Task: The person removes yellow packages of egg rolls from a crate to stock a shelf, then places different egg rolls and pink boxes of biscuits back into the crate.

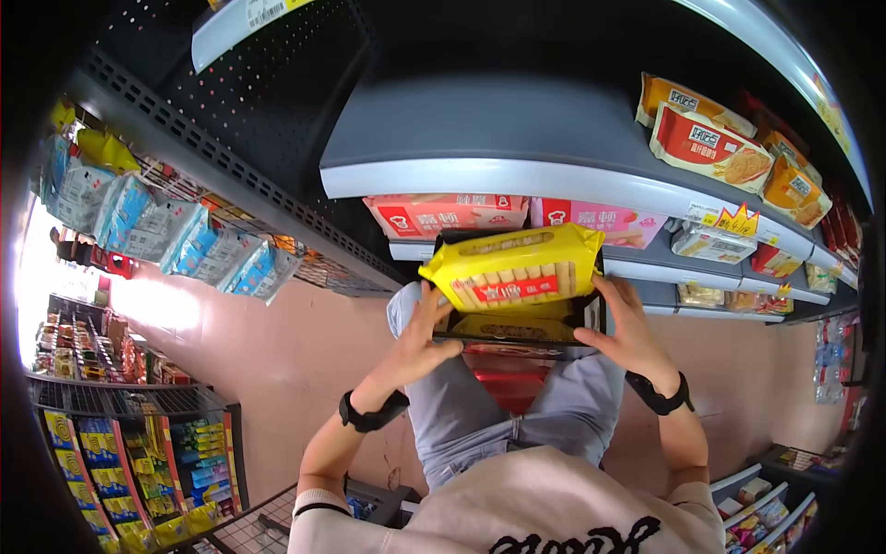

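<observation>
Left grip [417, 342] and right grip [631, 328] pinch the black box [585, 312] between them, at its left and right ends, near side of grey shelf [489, 125]. Yellow packet [517, 266] lies tilted over box's far part.

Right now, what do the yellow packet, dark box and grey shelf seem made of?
Yellow packet: probably plastic film, glossy, with pinched ends and highlights. Dark box: maybe card, fairly dull, with thin straight edges; plastic is possible. Grey shelf: likely painted metal, smooth, evenly coloured, softly sheened.

Glossy plastic packet [519, 263], smooth metal shelf [480, 120], matt cloth jeans [455, 411]
</observation>
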A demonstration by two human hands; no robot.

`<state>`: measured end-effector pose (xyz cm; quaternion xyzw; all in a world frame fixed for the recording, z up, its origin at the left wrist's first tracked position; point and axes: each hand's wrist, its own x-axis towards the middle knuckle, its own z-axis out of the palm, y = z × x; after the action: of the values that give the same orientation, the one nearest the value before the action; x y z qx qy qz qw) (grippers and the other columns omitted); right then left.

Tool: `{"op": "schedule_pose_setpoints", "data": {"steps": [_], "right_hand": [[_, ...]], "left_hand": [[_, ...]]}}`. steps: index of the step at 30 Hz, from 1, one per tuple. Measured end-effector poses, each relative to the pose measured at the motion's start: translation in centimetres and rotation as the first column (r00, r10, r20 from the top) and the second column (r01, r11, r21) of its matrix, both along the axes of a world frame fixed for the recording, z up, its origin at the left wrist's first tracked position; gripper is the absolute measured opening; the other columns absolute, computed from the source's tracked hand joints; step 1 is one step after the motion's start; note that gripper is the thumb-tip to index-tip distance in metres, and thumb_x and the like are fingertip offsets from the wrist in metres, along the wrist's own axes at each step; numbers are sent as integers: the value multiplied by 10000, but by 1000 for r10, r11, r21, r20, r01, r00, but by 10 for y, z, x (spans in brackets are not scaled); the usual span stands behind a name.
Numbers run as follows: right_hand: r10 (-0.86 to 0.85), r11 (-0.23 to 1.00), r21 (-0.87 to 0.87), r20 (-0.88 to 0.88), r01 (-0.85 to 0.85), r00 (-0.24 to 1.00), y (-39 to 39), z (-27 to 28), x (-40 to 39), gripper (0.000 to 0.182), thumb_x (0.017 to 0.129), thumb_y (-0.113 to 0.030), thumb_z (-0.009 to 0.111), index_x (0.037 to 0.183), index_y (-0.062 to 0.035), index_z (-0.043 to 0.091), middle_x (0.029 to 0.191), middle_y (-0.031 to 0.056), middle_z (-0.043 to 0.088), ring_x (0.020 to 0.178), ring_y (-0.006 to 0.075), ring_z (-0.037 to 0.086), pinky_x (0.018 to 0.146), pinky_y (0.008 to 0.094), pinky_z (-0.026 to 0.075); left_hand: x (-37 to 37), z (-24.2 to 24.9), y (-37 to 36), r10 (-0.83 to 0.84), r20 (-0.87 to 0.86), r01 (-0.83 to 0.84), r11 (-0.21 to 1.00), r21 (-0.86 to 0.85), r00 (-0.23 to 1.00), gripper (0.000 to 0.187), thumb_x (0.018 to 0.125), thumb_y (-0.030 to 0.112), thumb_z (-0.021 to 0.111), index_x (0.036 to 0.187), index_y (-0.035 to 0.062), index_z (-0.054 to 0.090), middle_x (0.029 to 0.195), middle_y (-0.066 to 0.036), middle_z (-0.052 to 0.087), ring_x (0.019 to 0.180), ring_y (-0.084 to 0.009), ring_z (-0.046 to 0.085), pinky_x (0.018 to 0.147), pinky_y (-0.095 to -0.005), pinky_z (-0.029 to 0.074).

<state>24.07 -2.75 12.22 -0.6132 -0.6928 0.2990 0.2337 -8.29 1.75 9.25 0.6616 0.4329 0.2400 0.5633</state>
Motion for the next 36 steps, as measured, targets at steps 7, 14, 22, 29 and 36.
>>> {"op": "schedule_pose_setpoints", "data": {"steps": [7,14,22,29,36], "right_hand": [[139,987,17,422,-161,896,-1,-12,2,660,740,-503,658,1239,-92,528,1403,219,294,1348,480,85,1064,622,99],[194,977,-11,448,-212,873,-20,-29,-4,653,682,-518,697,1162,-88,591,1457,185,221,1367,453,32,1052,646,59],[142,986,5,509,-168,849,-7,-20,-16,699,651,-456,738,1175,-26,564,1451,233,220,1370,445,68,1061,628,38],[150,961,128,499,-244,853,-20,-29,-64,929,620,-311,779,1365,12,328,1450,267,192,1361,443,129,1058,633,85],[40,972,161,603,-170,797,-15,-55,-94,772,703,-286,708,1335,7,374,1446,264,204,1351,459,146,1044,641,150]], "left_hand": [[11,2,1,124,-594,135,918,372,795,743,754,240,666,1361,6,308,1379,-292,318,1353,-483,88,1085,-565,98],[11,-6,-20,184,-474,45,901,431,861,565,754,265,677,1207,1,465,1240,-253,493,1375,-427,96,1080,-577,102],[25,-17,-17,172,-565,154,862,483,807,506,727,312,677,1137,41,558,1153,-166,569,1360,-427,141,1062,-618,76],[67,-12,-36,242,-717,335,757,561,653,528,631,252,751,1081,63,551,1036,-181,566,1082,-356,507,949,-478,358],[96,-41,-39,303,-783,347,768,539,543,368,600,181,750,900,66,571,861,-175,615,970,-337,591,936,-470,390]]}}
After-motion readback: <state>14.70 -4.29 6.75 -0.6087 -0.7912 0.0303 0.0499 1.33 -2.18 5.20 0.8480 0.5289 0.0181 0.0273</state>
